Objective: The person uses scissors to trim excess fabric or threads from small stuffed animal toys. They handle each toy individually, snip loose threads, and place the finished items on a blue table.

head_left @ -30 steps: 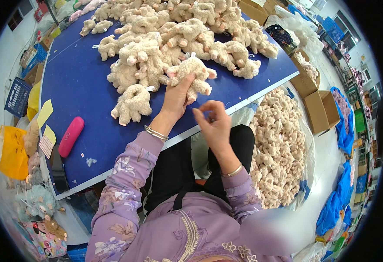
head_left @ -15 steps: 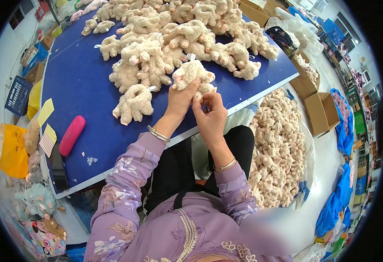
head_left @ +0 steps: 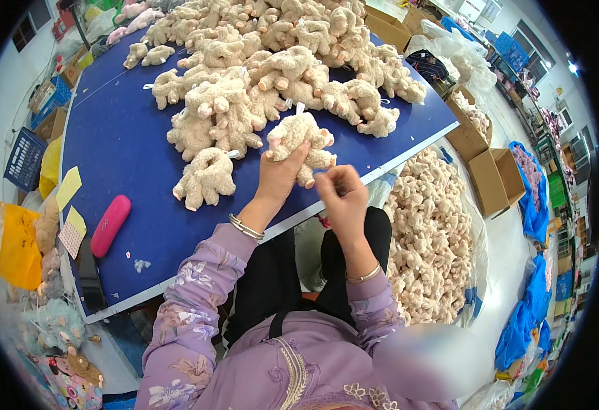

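Note:
My left hand (head_left: 279, 176) is wrapped round a cream plush toy (head_left: 294, 140) with pinkish feet and a white loop on top, held over the front edge of the blue table (head_left: 156, 236). Just right of the toy, my right hand (head_left: 344, 195) is drawn slightly away, thumb and fingers pinched together. What sits in that pinch, if anything, is too small and blurred to make out. A single plush toy (head_left: 205, 179) lies on the table left of my left hand. Beyond it spreads a big heap of similar plush toys (head_left: 224, 102).
At the table's left lie a pink case (head_left: 111, 225), a dark phone-like slab (head_left: 92, 283) and yellow paper notes (head_left: 68, 188). A large pile of small cream plush pieces (head_left: 429, 239) fills the right side beside my leg. Open cardboard boxes (head_left: 494, 181) stand farther right.
My right hand has moved away from the toy, to the right and slightly down. My left hand still holds the toy, and the whole view has shifted a little.

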`<state>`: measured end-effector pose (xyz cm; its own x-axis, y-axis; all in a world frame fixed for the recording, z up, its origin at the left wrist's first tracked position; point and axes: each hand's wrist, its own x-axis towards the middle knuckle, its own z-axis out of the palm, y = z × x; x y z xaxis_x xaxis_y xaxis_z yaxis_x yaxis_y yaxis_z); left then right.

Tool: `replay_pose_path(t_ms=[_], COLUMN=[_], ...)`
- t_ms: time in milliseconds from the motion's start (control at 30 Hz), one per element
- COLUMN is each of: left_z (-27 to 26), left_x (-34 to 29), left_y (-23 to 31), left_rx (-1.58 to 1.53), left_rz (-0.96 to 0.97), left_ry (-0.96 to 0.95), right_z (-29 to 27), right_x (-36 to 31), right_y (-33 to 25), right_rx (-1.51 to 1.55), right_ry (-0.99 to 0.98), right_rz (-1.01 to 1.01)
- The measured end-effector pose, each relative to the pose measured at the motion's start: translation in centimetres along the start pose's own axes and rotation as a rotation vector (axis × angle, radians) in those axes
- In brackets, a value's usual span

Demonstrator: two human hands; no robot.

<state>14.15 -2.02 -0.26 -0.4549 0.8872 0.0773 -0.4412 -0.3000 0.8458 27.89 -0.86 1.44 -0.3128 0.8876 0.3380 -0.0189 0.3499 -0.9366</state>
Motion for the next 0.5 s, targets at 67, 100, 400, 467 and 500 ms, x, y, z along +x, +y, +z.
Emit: replay_pose_path(t_ms=[67, 100, 400, 467, 500], left_z=[0.8, 0.9, 0.3, 0.0, -0.2], left_x=[-0.4, -0.3, -0.5, 0.1, 0.3], left_y=[0.8, 0.6, 0.3, 0.2, -0.2], left_rx=[-0.033, 0.023, 0.093, 0.174, 0.211], left_rz=[-0.041, -0.003, -0.093, -0.082, -0.084], left_ry=[-0.023, -0.015, -0.297, -0.298, -0.295], right_z=[-1.3, -2.1, -4.1, -9.3, -10.6], right_x=[1.1, 1.8, 5.2, 6.3, 6.8], right_y=[0.1, 0.2, -0.6, 0.3, -1.9], right_rx=[0.053, 0.062, 0.06, -0.314, 0.256], right_ry=[0.133, 0.194, -0.059, 0.283, 0.195], right_rz=[0.029, 0.043, -0.045, -0.193, -0.275])
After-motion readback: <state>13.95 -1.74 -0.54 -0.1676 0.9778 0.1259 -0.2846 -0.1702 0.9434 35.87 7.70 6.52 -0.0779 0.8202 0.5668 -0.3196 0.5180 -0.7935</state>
